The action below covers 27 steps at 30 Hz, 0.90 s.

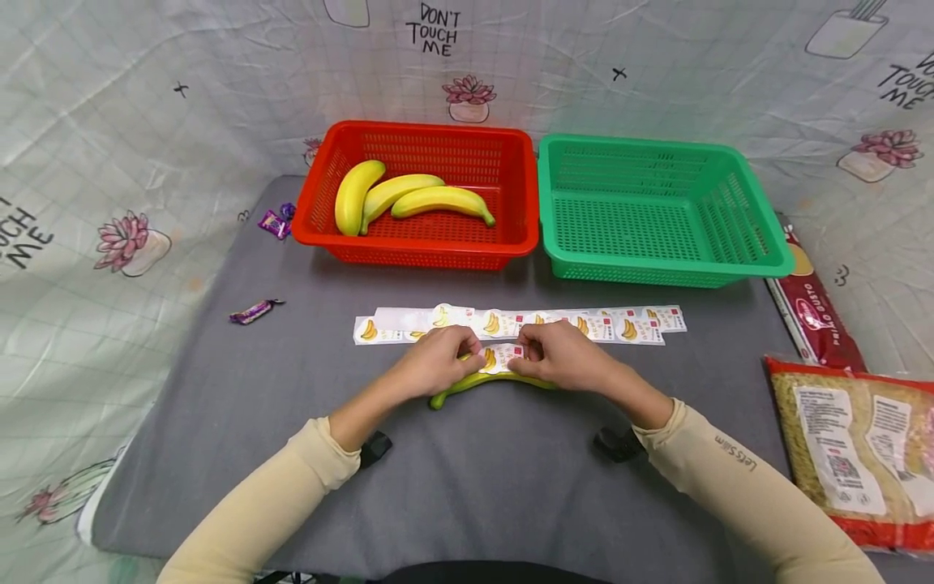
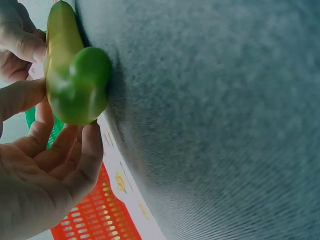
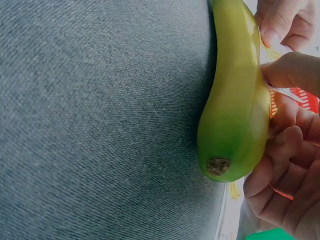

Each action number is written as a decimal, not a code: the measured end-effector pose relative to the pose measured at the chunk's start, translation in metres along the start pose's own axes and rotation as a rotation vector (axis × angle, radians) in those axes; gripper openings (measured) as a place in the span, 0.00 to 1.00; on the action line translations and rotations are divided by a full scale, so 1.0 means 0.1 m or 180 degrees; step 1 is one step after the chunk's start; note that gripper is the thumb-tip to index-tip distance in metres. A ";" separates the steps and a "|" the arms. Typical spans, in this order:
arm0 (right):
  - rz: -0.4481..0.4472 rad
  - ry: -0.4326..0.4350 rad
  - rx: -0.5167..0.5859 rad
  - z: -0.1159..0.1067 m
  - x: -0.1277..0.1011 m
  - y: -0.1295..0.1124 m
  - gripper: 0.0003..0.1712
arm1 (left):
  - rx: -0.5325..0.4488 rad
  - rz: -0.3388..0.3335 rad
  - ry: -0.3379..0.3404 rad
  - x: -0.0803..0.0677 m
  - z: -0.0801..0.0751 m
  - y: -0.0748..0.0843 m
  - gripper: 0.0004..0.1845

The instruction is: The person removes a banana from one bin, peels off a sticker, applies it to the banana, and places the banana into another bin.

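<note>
A yellow banana (image 1: 467, 384) with green ends lies on the grey table, stem toward the left. Above its upper side, a white sticker (image 1: 499, 358) printed with bananas is stretched between both hands. My left hand (image 1: 441, 361) pinches the sticker's left edge; my right hand (image 1: 565, 357) pinches its right edge. In the left wrist view, the fingers of the left hand (image 2: 50, 170) also touch the banana's green stem end (image 2: 80, 90). The right wrist view shows the right hand (image 3: 295, 165) beside the banana's blunt tip (image 3: 220, 166), thumb near its upper side.
Strips of banana stickers (image 1: 627, 328) lie just behind the hands. Farther back stand a red basket (image 1: 430, 253) holding 3 bananas (image 1: 445, 199) and a green basket (image 1: 657, 272). Wrapped candies (image 1: 254, 311) lie at left, and a grain bag (image 1: 846, 446) and red packet (image 1: 817, 316) at right.
</note>
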State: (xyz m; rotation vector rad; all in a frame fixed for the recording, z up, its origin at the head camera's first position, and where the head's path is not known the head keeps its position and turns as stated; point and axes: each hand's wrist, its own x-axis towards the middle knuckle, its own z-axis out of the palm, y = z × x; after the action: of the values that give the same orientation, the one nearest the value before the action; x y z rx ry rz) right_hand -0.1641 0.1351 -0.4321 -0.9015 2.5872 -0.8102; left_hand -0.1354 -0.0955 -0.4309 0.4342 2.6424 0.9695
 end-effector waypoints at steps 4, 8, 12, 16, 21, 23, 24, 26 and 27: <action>0.0053 0.0038 0.0006 0.02 -0.01 0.00 0.16 | -0.0064 -0.0048 0.0001 0.01 0.01 -0.02 0.06; 0.0097 0.0016 0.0024 0.03 0.00 0.02 0.16 | -0.0128 -0.0077 0.0012 0.01 0.02 -0.04 0.06; 0.0154 0.0006 0.0046 0.03 0.00 0.03 0.16 | -0.0197 -0.0014 0.0086 -0.02 0.03 -0.04 0.10; 0.0133 0.0038 0.0078 0.03 -0.01 0.03 0.16 | -0.0043 0.0083 0.0181 -0.06 0.08 -0.02 0.16; 0.0102 0.0081 0.0104 0.03 -0.01 0.03 0.16 | 0.0400 0.0206 0.0253 -0.08 0.15 0.03 0.11; 0.0105 0.0083 0.0120 0.03 -0.01 0.02 0.16 | 0.0464 0.0213 0.0270 -0.09 0.17 0.03 0.10; 0.0110 0.0084 0.0130 0.03 -0.02 0.02 0.16 | 0.0464 0.0205 0.0272 -0.09 0.17 0.03 0.10; 0.0115 0.0094 0.0154 0.03 -0.03 0.03 0.16 | 0.0433 0.0179 0.0275 -0.09 0.18 0.03 0.11; 0.0120 0.0097 0.0164 0.04 -0.03 0.03 0.15 | 0.0406 0.0167 0.0270 -0.08 0.18 0.03 0.12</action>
State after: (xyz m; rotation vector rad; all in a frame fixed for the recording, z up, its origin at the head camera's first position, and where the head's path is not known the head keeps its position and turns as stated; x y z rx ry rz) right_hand -0.1614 0.1375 -0.4363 -0.8295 2.5886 -0.8824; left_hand -0.1206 -0.0863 -0.4408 0.5044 2.7932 0.8553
